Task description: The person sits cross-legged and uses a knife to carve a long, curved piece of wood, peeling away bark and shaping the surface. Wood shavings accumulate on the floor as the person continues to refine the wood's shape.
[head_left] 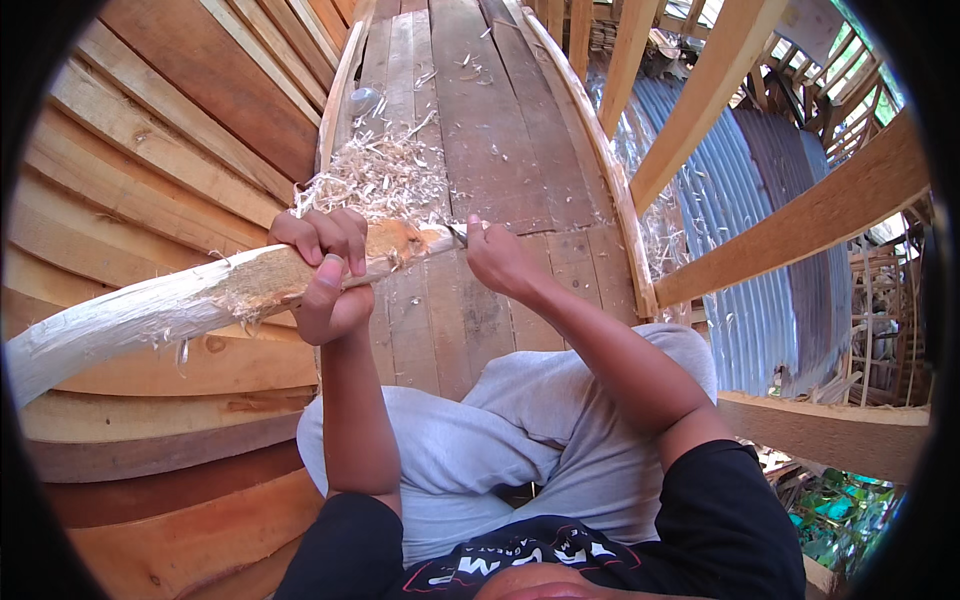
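Note:
A long, pale, debarked wooden pole [150, 305] reaches from the left edge to the middle of the head view, with brownish patches and a knotty part near its thinner end. My left hand [328, 262] is closed around it, fingers over the top and thumb on the near side. At the thin end, my right hand [497, 258] grips a small knife, its handle mostly hidden in the fist and the thumb stretched forward. The short dark blade [457, 236] is against or very close to the wood; contact cannot be made out.
Curly wood shavings [385, 175] lie heaped on the plank floor [500, 120] beyond the pole, beside a small clear container [364, 101]. Stacked boards [150, 130] line the left. Slanted timber rails [790, 235] and corrugated metal sheets [745, 230] stand at right. My crossed legs [480, 420] are close below.

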The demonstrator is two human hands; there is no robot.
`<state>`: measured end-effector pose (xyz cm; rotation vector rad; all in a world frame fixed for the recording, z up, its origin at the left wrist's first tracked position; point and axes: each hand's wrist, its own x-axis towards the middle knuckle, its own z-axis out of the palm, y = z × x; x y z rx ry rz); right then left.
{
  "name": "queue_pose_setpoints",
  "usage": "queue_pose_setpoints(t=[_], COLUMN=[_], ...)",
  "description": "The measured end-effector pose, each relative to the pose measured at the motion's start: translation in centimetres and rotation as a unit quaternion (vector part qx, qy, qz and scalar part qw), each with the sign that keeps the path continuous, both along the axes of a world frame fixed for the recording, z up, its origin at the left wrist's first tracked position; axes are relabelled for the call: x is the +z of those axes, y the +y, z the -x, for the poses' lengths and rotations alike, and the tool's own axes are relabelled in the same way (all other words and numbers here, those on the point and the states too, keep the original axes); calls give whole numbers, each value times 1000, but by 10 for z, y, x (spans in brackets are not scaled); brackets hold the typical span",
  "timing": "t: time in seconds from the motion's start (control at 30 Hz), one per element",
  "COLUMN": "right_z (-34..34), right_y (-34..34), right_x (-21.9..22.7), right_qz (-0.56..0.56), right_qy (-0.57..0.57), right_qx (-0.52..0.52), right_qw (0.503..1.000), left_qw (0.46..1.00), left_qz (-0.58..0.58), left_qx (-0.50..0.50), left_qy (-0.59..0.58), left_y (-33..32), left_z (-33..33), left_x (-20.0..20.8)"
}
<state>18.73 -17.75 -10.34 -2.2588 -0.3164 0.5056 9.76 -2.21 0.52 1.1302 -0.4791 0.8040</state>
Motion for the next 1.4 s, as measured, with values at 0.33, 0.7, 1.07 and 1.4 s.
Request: queue_pose_setpoints(t=[0.33, 0.7, 1.07, 1.4], right_z=[29, -27, 10, 7], right_y=[7, -15, 2, 8], right_x=[36, -58, 24, 11], right_qz=[-11, 67, 11, 24], right_qy=[-58, -65, -44, -42], right_qx=[11, 45, 16, 4], right_qw=[998, 995, 999, 999], left_qw=[994, 996, 994, 987], left_qz=[86, 68, 92, 132], left_qx=[58, 57, 52, 83], left_qy=[24, 12, 2, 28], left_y=[16, 2, 13, 22], left_z=[1, 0, 2, 0], left_x=[-7, -5, -10, -8])
